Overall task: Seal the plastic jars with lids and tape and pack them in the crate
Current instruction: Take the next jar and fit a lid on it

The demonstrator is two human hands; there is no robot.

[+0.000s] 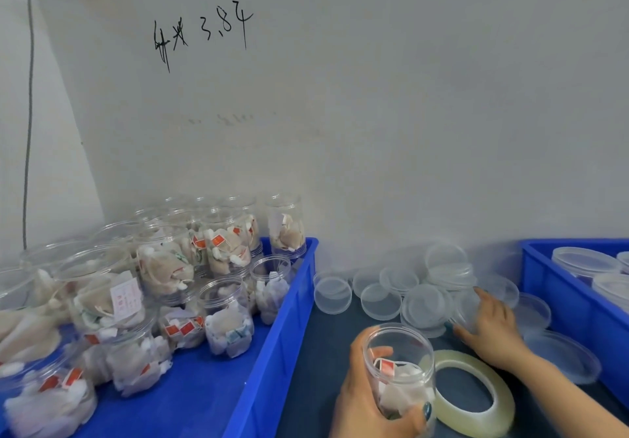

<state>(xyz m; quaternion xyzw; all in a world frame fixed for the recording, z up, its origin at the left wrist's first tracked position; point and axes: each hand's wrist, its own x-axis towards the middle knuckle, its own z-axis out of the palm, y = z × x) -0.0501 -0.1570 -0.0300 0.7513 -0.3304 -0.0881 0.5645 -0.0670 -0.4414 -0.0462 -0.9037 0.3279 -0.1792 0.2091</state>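
My left hand (366, 400) grips an open clear plastic jar (398, 366) filled with white tea bags, upright on the dark table near the bottom edge. My right hand (490, 328) reaches into a pile of clear plastic lids (425, 308) behind the jar; its fingers lie on a lid, and whether they pinch it is unclear. A roll of clear tape (476, 393) lies flat just right of the jar. The blue crate (272, 352) on the left holds several filled, open jars (228, 318).
A second blue crate (558, 288) at the right holds several stacked lids. More loose lids (565, 356) lie between that crate and my right arm. A white wall stands directly behind the table. A grey cable hangs at the far left.
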